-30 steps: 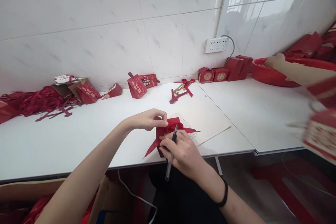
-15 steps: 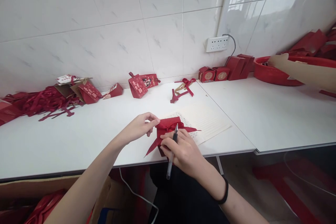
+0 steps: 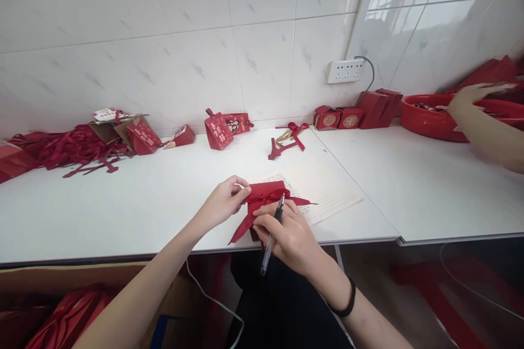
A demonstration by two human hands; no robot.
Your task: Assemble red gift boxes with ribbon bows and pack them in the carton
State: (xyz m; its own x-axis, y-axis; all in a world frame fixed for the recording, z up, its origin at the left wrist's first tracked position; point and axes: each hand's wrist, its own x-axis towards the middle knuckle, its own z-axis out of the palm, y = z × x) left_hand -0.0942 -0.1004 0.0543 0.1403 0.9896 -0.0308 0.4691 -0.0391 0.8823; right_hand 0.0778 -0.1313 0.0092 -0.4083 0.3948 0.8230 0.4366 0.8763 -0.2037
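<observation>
A red gift box (image 3: pixel 273 185) with a red ribbon bow (image 3: pixel 270 196) across it lies near the table's front edge, partly over a printed sheet. My left hand (image 3: pixel 224 202) has thumb and forefinger pinched at the bow's left loop, by the upper left edge of the box. A clear-barrelled pen (image 3: pixel 267 255) is tucked in my right hand (image 3: pixel 289 234), its black tip pointing up and away. The fingertips of that same hand press on the box below the knot. Two ribbon tails spread out, one to the lower left, one to the right.
Lined paper (image 3: pixel 333 196) lies right of the box. Along the wall stand red boxes (image 3: pixel 219 131), loose ribbons (image 3: pixel 289 144) and a ribbon heap (image 3: pixel 77 147). At right, another person's arm (image 3: pixel 487 131) reaches over a red basin (image 3: pixel 426 122). A cardboard carton (image 3: pixel 123 272) sits below left.
My hands stay at the box with little movement; the bow's loops look slightly fuller. The other person's arm has shifted and bends over the basin. The view has turned slightly.
</observation>
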